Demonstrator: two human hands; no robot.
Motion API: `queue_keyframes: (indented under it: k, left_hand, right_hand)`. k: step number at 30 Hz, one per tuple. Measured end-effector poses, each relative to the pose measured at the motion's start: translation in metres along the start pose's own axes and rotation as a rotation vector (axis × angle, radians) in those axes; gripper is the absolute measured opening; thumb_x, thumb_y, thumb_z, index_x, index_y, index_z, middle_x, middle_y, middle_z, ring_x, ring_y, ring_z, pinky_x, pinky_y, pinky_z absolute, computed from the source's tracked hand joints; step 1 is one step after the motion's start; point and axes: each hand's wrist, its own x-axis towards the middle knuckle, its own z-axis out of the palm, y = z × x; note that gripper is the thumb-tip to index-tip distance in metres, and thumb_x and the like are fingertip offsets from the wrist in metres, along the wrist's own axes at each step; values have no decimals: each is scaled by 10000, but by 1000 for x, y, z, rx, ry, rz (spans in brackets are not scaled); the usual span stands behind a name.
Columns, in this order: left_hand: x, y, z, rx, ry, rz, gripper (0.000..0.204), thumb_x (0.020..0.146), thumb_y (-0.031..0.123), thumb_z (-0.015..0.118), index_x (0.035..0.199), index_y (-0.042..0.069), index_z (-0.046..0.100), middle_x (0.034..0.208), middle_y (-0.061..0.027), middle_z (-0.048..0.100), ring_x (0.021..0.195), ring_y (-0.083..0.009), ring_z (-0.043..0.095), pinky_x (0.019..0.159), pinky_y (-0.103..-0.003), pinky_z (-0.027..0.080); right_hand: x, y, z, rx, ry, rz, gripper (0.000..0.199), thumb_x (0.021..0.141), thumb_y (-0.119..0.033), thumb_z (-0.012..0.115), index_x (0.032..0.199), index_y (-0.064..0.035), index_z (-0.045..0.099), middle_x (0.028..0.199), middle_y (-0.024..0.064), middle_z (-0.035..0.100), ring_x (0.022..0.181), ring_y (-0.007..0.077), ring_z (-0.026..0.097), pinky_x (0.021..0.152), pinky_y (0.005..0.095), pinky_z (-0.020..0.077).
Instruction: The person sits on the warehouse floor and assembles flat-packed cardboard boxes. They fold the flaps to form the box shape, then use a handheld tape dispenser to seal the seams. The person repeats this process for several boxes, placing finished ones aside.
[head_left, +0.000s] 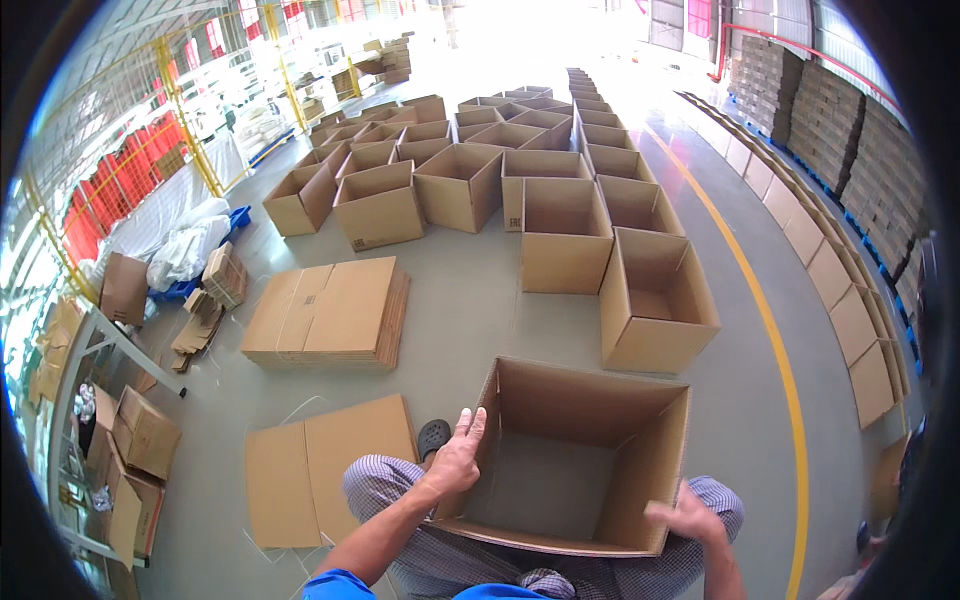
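Observation:
A brown cardboard box [563,547] stands upright in front of me between my knees. Its top is open, and grey floor shows through its bottom. My left hand [455,466] lies along the left wall with its fingers stretched toward the far side. At the near right corner, my right hand [690,515] straddles the wall: the thumb reaches over the inside, the fingers are outside and partly hidden. That hand is slightly blurred. To the left, a flattened carton [330,465] lies on the floor beside my knee.
Beyond it is a stack of flat cartons [320,310]. Rows of open boxes [660,345] fill the floor ahead. Right of the yellow floor line [765,310], more cartons [868,375] stand in a row. A metal-framed stand [75,400] with scrap cardboard is at far left.

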Motion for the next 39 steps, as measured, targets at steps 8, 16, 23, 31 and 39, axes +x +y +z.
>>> queue_keyframes:
  k: [8, 16, 23, 31, 39]
  left_hand:
    - [-1, 25, 9, 13, 53, -60, 917, 695, -73, 533, 1527, 48, 168, 1488, -372, 210, 1284, -495, 415, 1044, -448, 422]
    - [31, 83, 114, 175, -448, -177, 924, 791, 113, 568, 1561, 207, 64, 1546, -335, -141, 1454, -463, -129, 1054, -742, 76]
    - [50, 76, 160, 215, -675, -309, 956, 796, 269, 619, 1566, 222, 54, 1543, -277, -248, 1440, -420, -232, 1078, -702, -26]
    - [44, 62, 125, 196, -699, -91, 836, 827, 365, 653, 1522, 152, 240, 1566, -280, -50, 1465, -410, -38, 1117, -623, 130]
    - [-23, 106, 27, -70, -495, 256, 386, 933, 376, 567, 1213, 111, 558, 1083, -204, 654, 1000, -410, 623, 799, -509, 510]
  right_hand:
    - [75, 13, 15, 9, 298, -71, 893, 780, -115, 558, 1447, 167, 36, 1505, 374, 180, 1417, 450, 232, 1185, 405, 204]
    - [100, 0, 62, -503, 158, -246, 1097, 768, -280, 639, 1452, 140, -110, 1544, 357, -41, 1451, 476, 17, 1206, 455, 73]
    - [137, -15, 125, -870, 73, -279, 962, 786, -377, 657, 1476, 88, 175, 1558, 271, 144, 1456, 444, 92, 1178, 559, 96]
    - [161, 7, 153, -545, -2, -771, 779, 872, -465, 594, 1493, -92, 306, 1550, 184, 260, 1402, 358, 302, 1154, 545, 192]
    - [170, 14, 150, -610, -50, -838, 711, 848, -482, 650, 1418, -112, 444, 1536, 222, 267, 1333, 438, 367, 1103, 549, 293]
